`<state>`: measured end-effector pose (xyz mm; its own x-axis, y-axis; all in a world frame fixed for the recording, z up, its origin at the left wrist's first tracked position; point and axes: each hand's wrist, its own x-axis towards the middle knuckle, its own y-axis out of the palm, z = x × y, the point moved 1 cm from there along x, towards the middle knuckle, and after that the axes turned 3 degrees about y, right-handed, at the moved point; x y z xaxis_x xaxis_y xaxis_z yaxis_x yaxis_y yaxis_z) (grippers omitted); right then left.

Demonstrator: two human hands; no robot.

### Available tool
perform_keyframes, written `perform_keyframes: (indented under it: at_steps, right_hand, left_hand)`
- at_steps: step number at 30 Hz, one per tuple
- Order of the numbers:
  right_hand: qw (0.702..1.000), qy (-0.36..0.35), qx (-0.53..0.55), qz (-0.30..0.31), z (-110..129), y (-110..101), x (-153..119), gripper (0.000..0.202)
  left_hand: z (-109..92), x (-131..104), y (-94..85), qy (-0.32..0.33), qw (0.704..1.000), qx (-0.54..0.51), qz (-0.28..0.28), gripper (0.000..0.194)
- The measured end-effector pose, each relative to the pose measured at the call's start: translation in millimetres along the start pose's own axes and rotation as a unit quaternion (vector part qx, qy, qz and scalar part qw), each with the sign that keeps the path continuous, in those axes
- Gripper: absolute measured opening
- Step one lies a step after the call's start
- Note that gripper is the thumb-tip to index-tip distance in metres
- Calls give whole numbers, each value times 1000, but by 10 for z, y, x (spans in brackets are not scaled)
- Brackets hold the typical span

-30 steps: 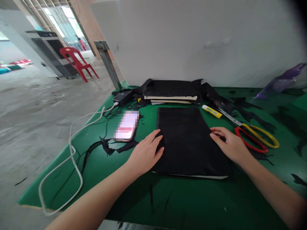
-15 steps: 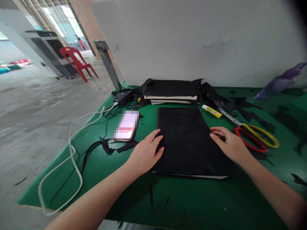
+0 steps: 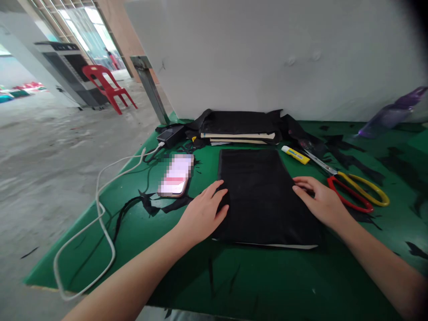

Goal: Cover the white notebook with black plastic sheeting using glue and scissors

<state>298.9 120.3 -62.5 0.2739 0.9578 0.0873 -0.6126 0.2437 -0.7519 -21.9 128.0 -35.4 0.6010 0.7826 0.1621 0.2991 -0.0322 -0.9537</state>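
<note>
Left hand [image 3: 204, 213] and right hand [image 3: 318, 200], part-open with no firm grip evident, touch the book [image 3: 261, 196] inside the counter's [image 3: 267, 283] front edge; probably light and stiff, it suits side holds.

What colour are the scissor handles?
Two colours: a red handle and a yellow handle. Best seen in the head view.

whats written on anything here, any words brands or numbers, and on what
No text is readable here.
Yellow tube: blue lettering, too small and blurred to read.
Phone: screen pixelated, unreadable.
Grey cooler-like unit: marks on its top panel, too small to read.
Black cover: no lettering visible.
</note>
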Motion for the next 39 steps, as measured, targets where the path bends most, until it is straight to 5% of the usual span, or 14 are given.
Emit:
perform_keyframes:
  at_steps: [19,29,39]
  right_hand:
    - [1000,0,10,3,-35,13,15,36]
    - [1000,21,-19,0,17,-49,11,34]
    - [989,81,117,28,-40,-116,39,35]
  left_hand:
    - [4,-6,1,7,1000,0,-9,35]
    - [48,-8,-11,-35,995,46,-87,33]
    - [21,-8,-92,-68,994,20,-87,28]
